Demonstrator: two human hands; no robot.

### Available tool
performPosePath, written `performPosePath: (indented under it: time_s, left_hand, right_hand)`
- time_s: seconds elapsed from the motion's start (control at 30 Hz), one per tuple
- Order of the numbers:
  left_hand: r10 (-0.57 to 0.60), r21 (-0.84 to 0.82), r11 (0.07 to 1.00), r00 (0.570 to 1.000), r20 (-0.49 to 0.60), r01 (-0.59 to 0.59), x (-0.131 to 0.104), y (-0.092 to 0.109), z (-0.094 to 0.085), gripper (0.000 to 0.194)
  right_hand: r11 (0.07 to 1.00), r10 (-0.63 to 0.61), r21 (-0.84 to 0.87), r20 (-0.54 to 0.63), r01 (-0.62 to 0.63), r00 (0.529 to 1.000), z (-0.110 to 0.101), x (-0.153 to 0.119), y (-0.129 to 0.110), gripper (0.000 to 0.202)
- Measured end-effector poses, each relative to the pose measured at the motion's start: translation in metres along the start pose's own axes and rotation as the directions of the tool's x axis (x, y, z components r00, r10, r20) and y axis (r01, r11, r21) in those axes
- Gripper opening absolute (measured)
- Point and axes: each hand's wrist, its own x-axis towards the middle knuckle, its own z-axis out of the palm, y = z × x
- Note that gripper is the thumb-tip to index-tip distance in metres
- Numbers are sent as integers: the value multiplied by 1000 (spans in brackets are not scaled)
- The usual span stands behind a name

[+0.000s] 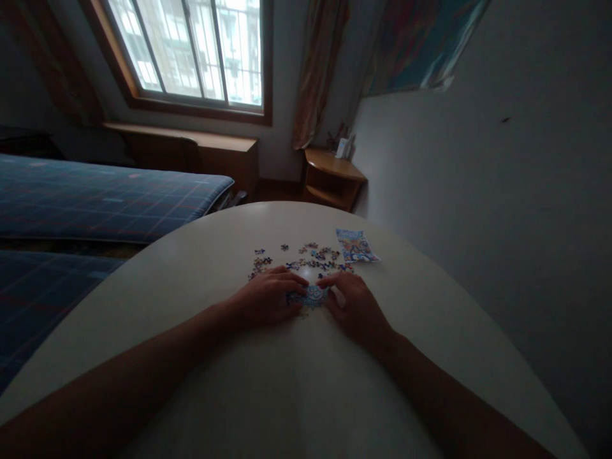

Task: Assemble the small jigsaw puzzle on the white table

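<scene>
A joined section of a blue jigsaw puzzle lies flat on the round white table, between my two hands. My left hand grips its left side, fingers along the upper edge and thumb below. From the right, my right hand holds the puzzle with its index finger at the top corner and its thumb at the side. Loose jigsaw pieces are scattered just beyond my hands, with a few at the lower edge of the section. A small printed picture sheet rests behind my right hand.
The white table has a curved far edge. Past it on the left is a bed with a plaid mattress. A wooden corner shelf and a desk stand below the window. A wall runs along the right.
</scene>
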Motion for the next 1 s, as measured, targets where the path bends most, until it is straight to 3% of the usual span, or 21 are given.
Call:
performPosePath:
  time_s: [0.4, 0.57, 0.77, 0.9, 1.0]
  left_hand:
    - [-1, 13, 1000, 1000, 6, 1, -2, -3, 2, 29]
    - [-9, 58, 998, 1000, -28, 11, -3, -2, 3, 25]
    - [-232, 176, 946, 947, -225, 273, -1, -9, 6, 23]
    - [-257, 217, 934, 956, -139, 283, -1, -10, 7, 38]
    - [-279, 262, 917, 953, -122, 302, -2, -9, 8, 38]
  right_hand:
    - [966, 248, -58, -73, -253, 966, 2, 4, 5, 36]
    - [942, 323, -89, -5, -322, 946, 3, 5, 4, 43]
    - [931, 343, -142, 32, -335, 939, 6, 3, 7, 43]
    - [947, 291, -149, 27, -284, 956, 9, 1, 9, 41]
    - [962, 228, -163, 37, -219, 973, 10, 1, 8, 37]
